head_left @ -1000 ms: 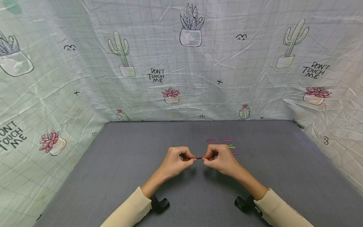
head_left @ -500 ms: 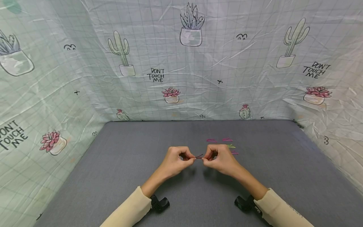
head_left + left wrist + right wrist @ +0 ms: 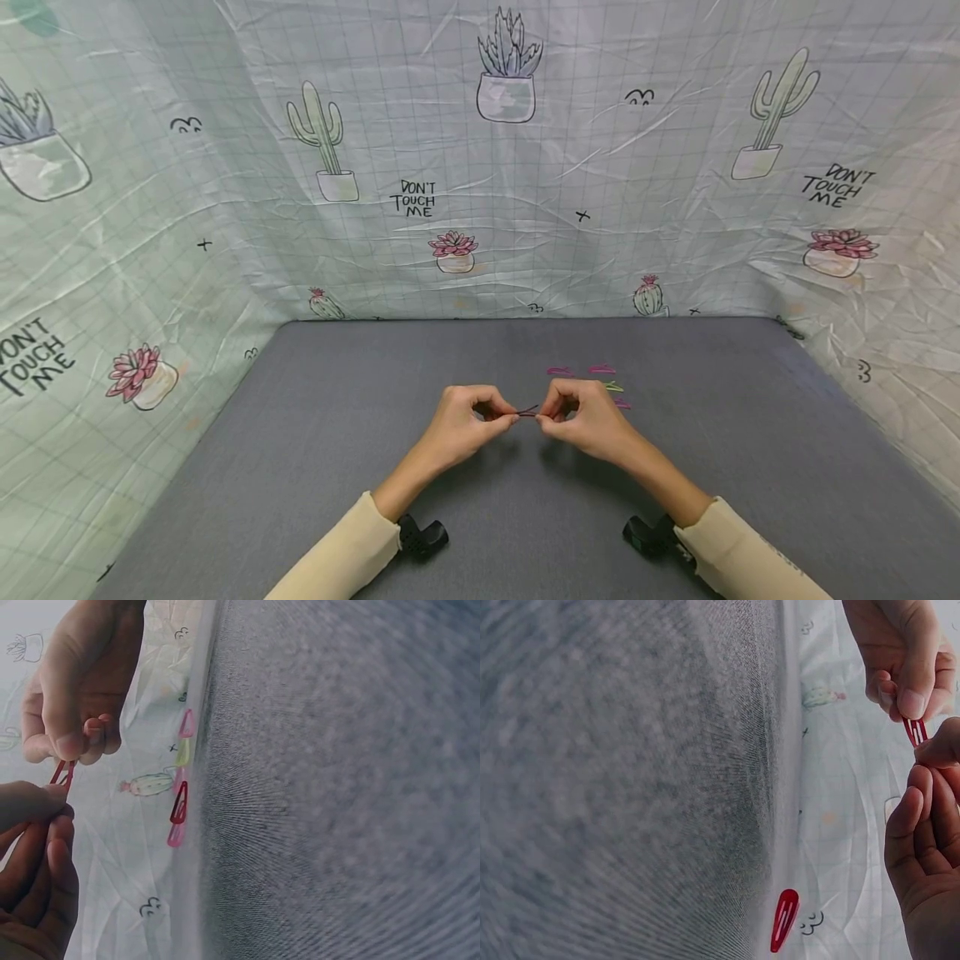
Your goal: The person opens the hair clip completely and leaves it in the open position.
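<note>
Above the table's middle, a red snap hair clip (image 3: 528, 413) is stretched between my two hands. My left hand (image 3: 468, 423) pinches one end between thumb and fingers, and my right hand (image 3: 588, 418) pinches the other. A thin strip of the clip stands up at an angle from the rest. In the right wrist view the middle of the held clip (image 3: 915, 731) shows between the fingertips, its ends covered. Beyond my right hand lie pink clips (image 3: 602, 368) and a yellow-green clip (image 3: 613, 386). Another red clip (image 3: 179, 802) lies among them in the left wrist view.
The grey table (image 3: 360, 392) runs back to a fabric curtain (image 3: 525, 183) printed with cacti, which also rises at both sides. In the right wrist view a loose red clip (image 3: 784, 921) lies near the table's edge. Black wrist devices (image 3: 423, 540) sit at the sleeves.
One second ago the held red clip looked like a single flat line; since half a second ago a strip stands up from it. Both hands have stayed nearly still, and the loose clips lie unmoved.
</note>
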Action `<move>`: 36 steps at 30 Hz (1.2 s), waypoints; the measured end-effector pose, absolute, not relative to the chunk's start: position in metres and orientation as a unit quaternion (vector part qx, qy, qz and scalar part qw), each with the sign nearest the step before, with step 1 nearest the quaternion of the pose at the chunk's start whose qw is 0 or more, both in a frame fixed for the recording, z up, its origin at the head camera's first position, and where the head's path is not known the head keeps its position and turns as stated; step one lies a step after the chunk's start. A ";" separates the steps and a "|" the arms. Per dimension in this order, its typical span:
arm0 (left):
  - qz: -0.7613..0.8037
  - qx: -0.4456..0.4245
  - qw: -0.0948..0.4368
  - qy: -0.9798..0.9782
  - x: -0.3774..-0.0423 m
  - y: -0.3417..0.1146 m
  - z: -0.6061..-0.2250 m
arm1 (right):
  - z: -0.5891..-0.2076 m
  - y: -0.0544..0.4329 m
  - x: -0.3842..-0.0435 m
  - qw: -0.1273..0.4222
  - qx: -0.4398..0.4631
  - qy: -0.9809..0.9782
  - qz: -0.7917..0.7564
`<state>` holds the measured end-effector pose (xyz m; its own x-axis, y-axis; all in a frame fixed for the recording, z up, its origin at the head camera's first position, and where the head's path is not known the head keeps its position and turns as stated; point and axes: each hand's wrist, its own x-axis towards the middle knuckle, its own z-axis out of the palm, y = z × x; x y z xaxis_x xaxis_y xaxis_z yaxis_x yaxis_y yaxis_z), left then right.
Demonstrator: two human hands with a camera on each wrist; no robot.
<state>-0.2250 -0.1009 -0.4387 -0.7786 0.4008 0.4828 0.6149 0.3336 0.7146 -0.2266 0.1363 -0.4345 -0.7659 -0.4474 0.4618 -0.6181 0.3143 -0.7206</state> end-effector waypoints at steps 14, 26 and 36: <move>-0.472 -0.304 0.117 -0.819 -0.223 -0.098 -0.433 | -0.428 0.141 -0.229 0.090 0.333 -0.802 0.488; -0.468 -0.290 0.140 -0.823 -0.229 -0.086 -0.425 | -0.415 0.151 -0.232 0.094 0.316 -0.820 0.468; -0.452 -0.301 0.126 -0.830 -0.250 -0.061 -0.416 | -0.407 0.173 -0.245 0.083 0.271 -0.853 0.438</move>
